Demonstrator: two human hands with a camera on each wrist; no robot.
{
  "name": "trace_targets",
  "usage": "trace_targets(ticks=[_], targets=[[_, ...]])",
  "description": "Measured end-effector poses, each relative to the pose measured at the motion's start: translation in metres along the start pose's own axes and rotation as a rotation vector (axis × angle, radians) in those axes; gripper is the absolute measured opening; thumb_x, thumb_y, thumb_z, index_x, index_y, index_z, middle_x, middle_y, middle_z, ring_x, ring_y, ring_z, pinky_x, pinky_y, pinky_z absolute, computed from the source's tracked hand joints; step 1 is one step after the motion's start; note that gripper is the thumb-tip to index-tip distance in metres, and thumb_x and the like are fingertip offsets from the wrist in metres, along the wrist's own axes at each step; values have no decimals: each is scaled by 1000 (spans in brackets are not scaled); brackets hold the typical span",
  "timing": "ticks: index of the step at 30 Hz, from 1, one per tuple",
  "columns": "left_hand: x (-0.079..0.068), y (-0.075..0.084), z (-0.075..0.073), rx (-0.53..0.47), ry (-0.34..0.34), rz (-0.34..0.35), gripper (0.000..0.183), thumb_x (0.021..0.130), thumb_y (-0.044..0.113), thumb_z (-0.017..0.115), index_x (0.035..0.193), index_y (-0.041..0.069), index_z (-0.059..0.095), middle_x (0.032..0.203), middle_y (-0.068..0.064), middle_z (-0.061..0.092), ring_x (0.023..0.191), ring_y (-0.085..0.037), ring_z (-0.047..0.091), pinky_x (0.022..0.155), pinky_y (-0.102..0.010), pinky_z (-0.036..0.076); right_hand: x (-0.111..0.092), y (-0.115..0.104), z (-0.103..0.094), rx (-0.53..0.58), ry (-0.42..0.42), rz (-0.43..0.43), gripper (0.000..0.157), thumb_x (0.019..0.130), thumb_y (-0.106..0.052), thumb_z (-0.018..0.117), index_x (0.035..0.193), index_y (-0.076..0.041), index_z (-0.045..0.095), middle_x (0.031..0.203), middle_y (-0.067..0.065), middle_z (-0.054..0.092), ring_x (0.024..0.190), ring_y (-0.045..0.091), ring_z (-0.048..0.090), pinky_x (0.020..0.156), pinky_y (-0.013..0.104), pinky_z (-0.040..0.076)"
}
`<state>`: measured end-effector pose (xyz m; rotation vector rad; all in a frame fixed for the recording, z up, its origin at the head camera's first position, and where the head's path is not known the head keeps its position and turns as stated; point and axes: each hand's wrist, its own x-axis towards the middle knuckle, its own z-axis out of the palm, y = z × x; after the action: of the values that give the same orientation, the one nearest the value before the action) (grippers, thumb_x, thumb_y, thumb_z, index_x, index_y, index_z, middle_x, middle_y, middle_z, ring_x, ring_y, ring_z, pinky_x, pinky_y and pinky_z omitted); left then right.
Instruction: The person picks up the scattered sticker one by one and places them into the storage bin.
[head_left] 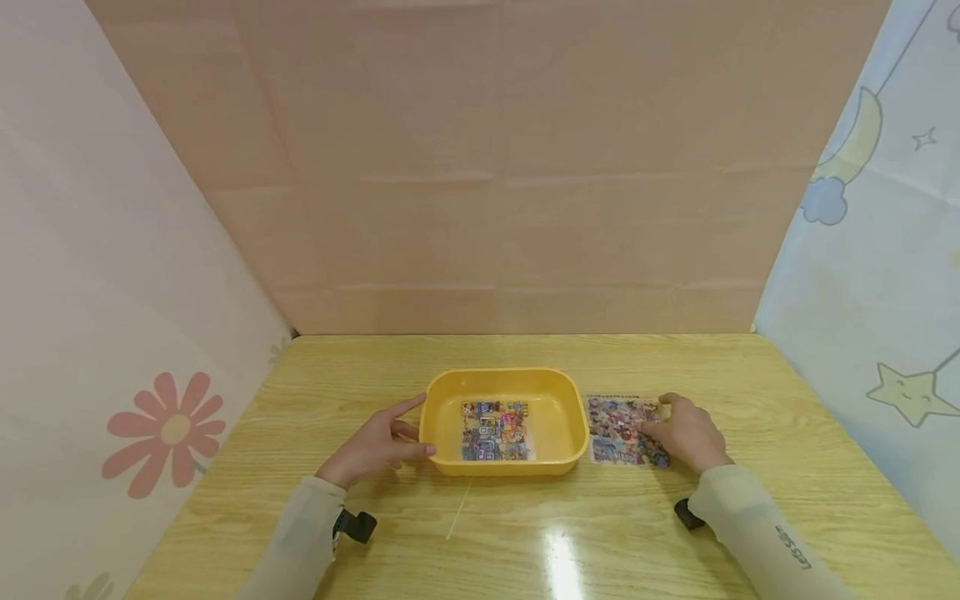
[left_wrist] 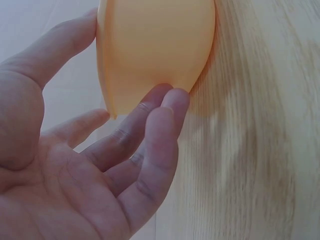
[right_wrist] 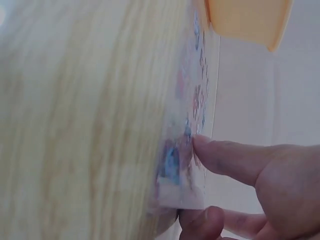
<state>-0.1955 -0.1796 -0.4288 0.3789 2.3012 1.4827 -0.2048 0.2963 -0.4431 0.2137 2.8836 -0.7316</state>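
Note:
A yellow plastic basin (head_left: 555, 468) stands in the middle of the table, with a colourful printed sheet (head_left: 495, 433) lying flat inside it. My left hand (head_left: 378, 446) is at the basin's left end, thumb and fingers spread along the rim and outer wall. In the left wrist view the fingertips touch the basin's side (left_wrist: 155, 45). A glossy sticker sheet (head_left: 618, 429) covered in small figures lies right of the basin. My right hand (head_left: 692, 433) pinches its right edge; in the right wrist view the thumb lies on the sheet's face (right_wrist: 187, 150), other fingers at its edge.
The wooden table (head_left: 360, 371) runs back to a tan cloth backdrop (head_left: 495, 208). Patterned cloth walls, a flowered one (head_left: 150, 292) and a starred one (head_left: 862, 300), flank it. A thin pale strip (head_left: 458, 510) lies in front of the basin.

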Motion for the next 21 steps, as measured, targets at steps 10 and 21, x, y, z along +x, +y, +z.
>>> trace_targets(ticks=[10,21], targets=[[1,-2,1,-1,5,0,91,87,26,80,160,13,26,113,-15,71,86,-30,67,59,-38,52,1,9,0,81,2,6,65,99,-39,59,135,14,49,125,35,58,102,49,60,78,57,51],[1,-2,1,4,14,0,92,88,26,80,160,15,25,114,-16,71,88,-31,67,60,-40,52,1,16,-4,211,48,-23,44,101,-23,49,123,13,59,97,19,69,73,23,58,64,38,47]])
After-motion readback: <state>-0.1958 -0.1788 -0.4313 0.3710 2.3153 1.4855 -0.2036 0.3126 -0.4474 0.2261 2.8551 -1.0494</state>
